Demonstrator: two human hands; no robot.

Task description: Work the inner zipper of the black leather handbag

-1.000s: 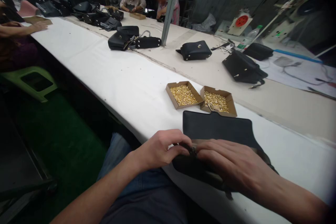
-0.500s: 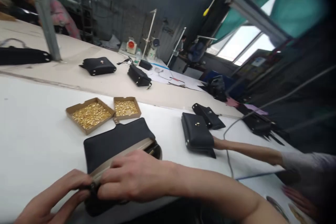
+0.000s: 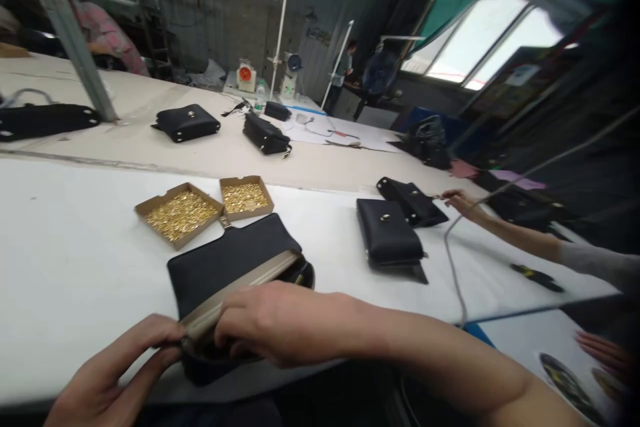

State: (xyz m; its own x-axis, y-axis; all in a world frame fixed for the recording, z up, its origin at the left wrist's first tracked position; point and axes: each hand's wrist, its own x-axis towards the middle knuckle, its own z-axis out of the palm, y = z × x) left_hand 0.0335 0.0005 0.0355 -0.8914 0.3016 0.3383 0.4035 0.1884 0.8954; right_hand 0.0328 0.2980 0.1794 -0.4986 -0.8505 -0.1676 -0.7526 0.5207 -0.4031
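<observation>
A black bag [image 3: 235,260] with its flap open lies at the near edge of the white table [image 3: 75,260]. My left hand [image 3: 115,373] pinches the bag's near left corner, fingers closed on it. My right hand [image 3: 275,320] lies over the bag's open beige-lined mouth, fingers curled on its rim. Two shallow cardboard trays of small gold hardware, one on the left [image 3: 179,213] and one on the right [image 3: 246,197], sit just beyond the bag.
Two more black bags [image 3: 390,240] [image 3: 413,202] lie to the right, where another person's hand [image 3: 457,200] reaches. A grey cable [image 3: 453,260] runs across the table there. Other black bags [image 3: 186,123] [image 3: 266,135] sit on the far beige table. A metal post [image 3: 65,33] stands at left.
The view swung right from the left end of the table. The co-worker's arm moved from the nearer black bag to the farther one. My hands stay on the open bag.
</observation>
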